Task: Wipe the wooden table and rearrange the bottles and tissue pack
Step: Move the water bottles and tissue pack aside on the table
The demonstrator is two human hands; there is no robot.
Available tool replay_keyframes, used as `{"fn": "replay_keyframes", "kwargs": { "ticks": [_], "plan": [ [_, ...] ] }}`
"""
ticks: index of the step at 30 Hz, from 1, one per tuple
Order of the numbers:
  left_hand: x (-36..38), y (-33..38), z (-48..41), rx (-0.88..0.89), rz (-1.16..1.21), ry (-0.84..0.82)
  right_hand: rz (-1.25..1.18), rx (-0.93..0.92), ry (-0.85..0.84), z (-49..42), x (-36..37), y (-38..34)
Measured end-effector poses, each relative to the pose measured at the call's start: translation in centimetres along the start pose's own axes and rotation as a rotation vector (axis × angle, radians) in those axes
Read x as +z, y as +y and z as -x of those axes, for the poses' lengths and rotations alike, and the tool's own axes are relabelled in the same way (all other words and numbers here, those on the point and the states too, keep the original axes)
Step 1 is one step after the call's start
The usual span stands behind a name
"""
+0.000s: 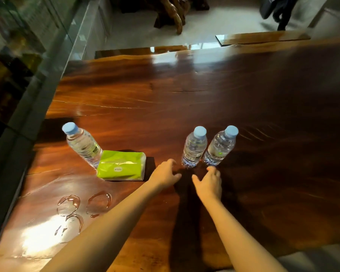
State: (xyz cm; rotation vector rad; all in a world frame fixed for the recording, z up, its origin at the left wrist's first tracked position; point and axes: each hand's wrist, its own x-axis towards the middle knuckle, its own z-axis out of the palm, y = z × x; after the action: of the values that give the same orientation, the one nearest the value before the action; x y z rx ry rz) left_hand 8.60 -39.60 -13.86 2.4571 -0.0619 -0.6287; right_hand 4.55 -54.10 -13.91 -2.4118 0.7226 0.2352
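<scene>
Three clear water bottles with light blue caps stand on the glossy wooden table (pixel 185 107). One bottle (pixel 82 146) is at the left, touching the green tissue pack (pixel 122 166) lying flat beside it. Two bottles stand side by side near the middle, the left one (pixel 194 148) and the right one (pixel 220 148). My left hand (pixel 166 172) is open just in front of the middle bottle's base. My right hand (pixel 209 184) is open below the right bottle's base. Neither hand holds anything. Ring-shaped water marks (pixel 82 205) lie on the table near its front left.
A glass partition (pixel 47 55) runs along the table's left edge. Beyond the far edge is a pale floor with a carved wooden piece (pixel 171 14). A dark bag and someone's legs (pixel 279 10) are at the far right. Sunlight glares on the near left corner.
</scene>
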Motion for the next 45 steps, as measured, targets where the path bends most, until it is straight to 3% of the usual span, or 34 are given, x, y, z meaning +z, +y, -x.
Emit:
{"fn": "replay_keyframes", "kwargs": {
  "ticks": [4, 9, 13, 16, 19, 22, 26, 31, 36, 45],
  "plan": [
    [-2.2, -3.6, 3.9, 0.022, -0.253, -0.152, 0.118, -0.04, -0.192, 3.9, 3.0, -3.5],
    [-6.2, -9.1, 8.0, -0.023, -0.305, -0.179, 0.079, -0.049, -0.383, 7.1, 6.2, -9.2],
    [-9.7, -13.2, 9.6, -0.116, -0.25, 0.008, 0.142, -0.305, -0.267, 9.4, 8.7, -13.0],
    [-11.7, -15.9, 9.7, -0.202, -0.082, 0.224, 0.245, -0.48, -0.235, 10.0, 10.5, -15.1],
    [-13.2, -17.8, 8.8, -0.327, 0.122, 0.384, 0.323, -0.568, -0.232, 9.3, 11.9, -16.5],
    [-14.3, -18.9, 7.1, -0.261, 0.285, 0.461, 0.423, -0.608, -0.242, 7.6, 12.8, -17.3],
    [-15.5, -20.1, 4.4, -0.09, 0.458, 0.487, 0.617, -0.635, -0.317, 5.0, 13.5, -17.8],
    [-14.9, -20.8, 2.7, 0.005, 0.58, 0.528, 0.682, -0.677, -0.376, 3.1, 14.0, -18.3],
    [-14.2, -21.4, 2.0, -0.018, 0.611, 0.54, 0.689, -0.762, -0.327, 2.8, 14.1, -18.1],
    [-13.5, -20.2, 3.6, -0.045, 0.606, 0.561, 0.53, -0.744, -0.281, 3.9, 11.8, -16.4]
  ]
}}
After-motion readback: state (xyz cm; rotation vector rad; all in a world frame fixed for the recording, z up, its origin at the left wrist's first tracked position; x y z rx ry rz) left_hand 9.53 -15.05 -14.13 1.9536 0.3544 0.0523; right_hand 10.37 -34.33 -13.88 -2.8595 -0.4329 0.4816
